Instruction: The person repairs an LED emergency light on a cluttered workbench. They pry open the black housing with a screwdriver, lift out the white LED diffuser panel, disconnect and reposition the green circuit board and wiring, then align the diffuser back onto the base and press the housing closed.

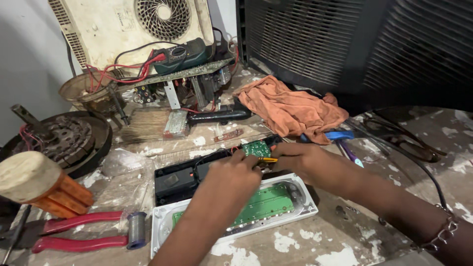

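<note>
My left hand [231,180] and my right hand [295,160] meet over an opened device on the workbench. A small green circuit board [257,148] stands at their fingertips, and both hands pinch at a thin yellow part [268,159] beside it. Which hand grips the yellow part I cannot tell. Under my left forearm lies a white housing [300,209] with a long green board [268,202] inside. A black case half [175,182] with wires sits just behind the white housing.
Red-handled pliers [79,234] lie at the front left beside a wooden mallet [37,182]. An orange rag [290,108] and a blue-handled tool [340,135] lie at the right. A multimeter [180,55], a brush [148,123] and a large circuit board [187,74] sit at the back.
</note>
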